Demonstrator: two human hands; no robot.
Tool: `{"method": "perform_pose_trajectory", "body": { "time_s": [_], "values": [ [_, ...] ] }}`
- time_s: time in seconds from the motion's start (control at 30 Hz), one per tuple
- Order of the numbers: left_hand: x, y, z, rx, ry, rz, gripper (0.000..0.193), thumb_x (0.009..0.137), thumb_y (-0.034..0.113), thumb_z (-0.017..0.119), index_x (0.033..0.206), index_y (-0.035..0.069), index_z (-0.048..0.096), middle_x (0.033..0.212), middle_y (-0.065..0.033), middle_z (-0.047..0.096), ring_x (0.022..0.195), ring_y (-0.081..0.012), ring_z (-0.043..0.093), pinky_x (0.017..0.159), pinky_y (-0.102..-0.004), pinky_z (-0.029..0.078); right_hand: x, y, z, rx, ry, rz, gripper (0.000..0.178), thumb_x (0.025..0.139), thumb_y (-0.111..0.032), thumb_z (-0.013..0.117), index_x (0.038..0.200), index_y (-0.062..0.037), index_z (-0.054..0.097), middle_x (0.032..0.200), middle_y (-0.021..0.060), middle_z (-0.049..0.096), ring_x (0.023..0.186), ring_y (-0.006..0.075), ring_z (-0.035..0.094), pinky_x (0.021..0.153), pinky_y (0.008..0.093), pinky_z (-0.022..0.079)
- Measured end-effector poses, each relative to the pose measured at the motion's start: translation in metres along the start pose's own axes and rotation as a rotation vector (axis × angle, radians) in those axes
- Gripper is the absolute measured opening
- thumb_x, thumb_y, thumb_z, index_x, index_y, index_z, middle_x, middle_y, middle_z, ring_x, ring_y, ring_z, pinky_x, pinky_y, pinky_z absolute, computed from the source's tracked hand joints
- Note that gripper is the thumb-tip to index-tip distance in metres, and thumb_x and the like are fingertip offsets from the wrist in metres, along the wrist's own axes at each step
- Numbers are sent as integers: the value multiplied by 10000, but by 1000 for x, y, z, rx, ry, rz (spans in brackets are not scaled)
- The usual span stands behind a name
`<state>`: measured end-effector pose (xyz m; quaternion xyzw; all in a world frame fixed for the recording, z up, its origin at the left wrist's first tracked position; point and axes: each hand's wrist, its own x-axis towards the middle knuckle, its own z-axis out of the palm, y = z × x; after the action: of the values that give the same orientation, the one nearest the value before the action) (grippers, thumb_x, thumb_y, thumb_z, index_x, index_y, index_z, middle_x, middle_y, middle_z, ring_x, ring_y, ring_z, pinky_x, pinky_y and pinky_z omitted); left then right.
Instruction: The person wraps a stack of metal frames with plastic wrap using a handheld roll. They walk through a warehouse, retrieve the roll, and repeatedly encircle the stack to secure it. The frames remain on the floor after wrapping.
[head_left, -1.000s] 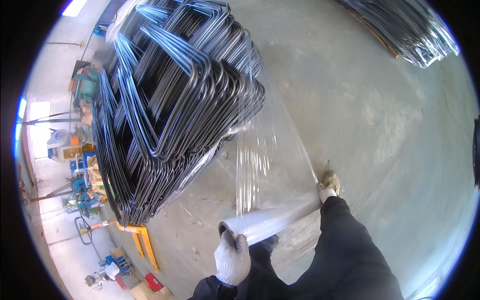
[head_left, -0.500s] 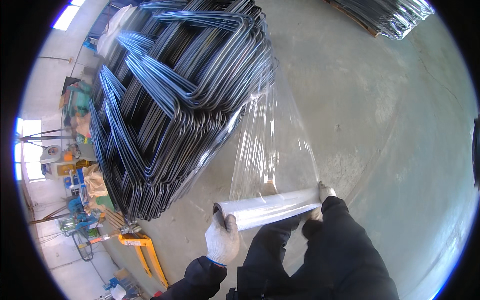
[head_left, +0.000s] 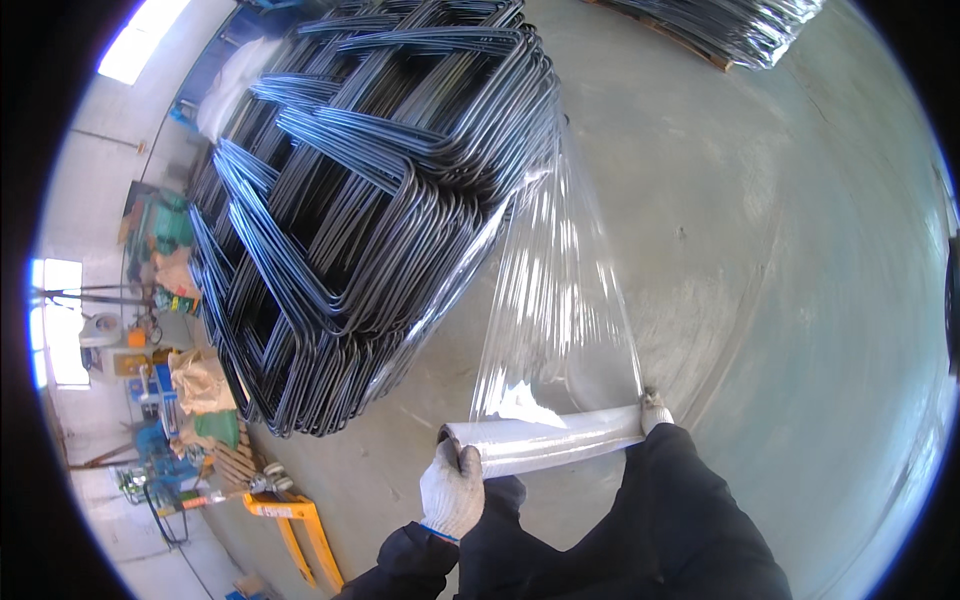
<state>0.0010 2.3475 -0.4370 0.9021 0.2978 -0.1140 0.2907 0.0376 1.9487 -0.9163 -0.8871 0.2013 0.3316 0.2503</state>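
Between my gloved hands lies a roll of clear stretch film [head_left: 560, 441], held crosswise in front of my legs. My left hand [head_left: 452, 490], in a white knit glove, is closed round the roll's left end, thumb on top at the core. At the right end my right hand [head_left: 655, 410] grips the roll; most of its fingers are hidden behind it. From the roll a taut, creased sheet of film [head_left: 560, 270] narrows up to a big stack of bent dark metal rods [head_left: 370, 230]. Film clings along the stack's lower right side.
A yellow pallet jack [head_left: 300, 520] stands at the lower left, beside a wooden pallet [head_left: 232, 462]. Brown sacks [head_left: 200, 380] and machinery line the left wall. Another film-wrapped stack [head_left: 745, 25] sits on a pallet at the top right. Grey concrete floor [head_left: 800, 300] stretches to the right.
Both hands and the roll have shifted slightly down and to the right, still joined to the stack by stretched film. The view has turned a little, and my legs have changed position.
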Motion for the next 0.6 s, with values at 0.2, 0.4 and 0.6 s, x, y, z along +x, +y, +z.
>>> {"method": "perform_pose_trajectory", "body": {
  "time_s": [0.2,0.4,0.6],
  "values": [
    [-9,-126,-57,103,66,120,426,1157,322,611,1343,-56,667,1072,-353,782,987,-569,756,862,-620,608,-105,-68,104,-44,-159,-51,772,1233,-591,203,1505,-49,680,1337,394,751,1317,571,698,1157,598,539],
    [-21,-225,-118,178,121,162,426,1152,336,615,1367,-27,671,1065,-338,789,992,-558,764,873,-620,607,-190,-122,199,-243,-390,-78,741,1224,-529,413,1751,-9,375,1579,340,653,1401,488,701,1214,531,568],
    [-29,-267,-126,121,-3,134,453,1146,386,625,1349,-14,687,1087,-329,797,1030,-551,765,903,-625,603,-223,-70,242,44,-138,226,888,1207,-667,282,1376,58,767,1392,360,747,1400,513,675,1197,563,542]
  ]
}}
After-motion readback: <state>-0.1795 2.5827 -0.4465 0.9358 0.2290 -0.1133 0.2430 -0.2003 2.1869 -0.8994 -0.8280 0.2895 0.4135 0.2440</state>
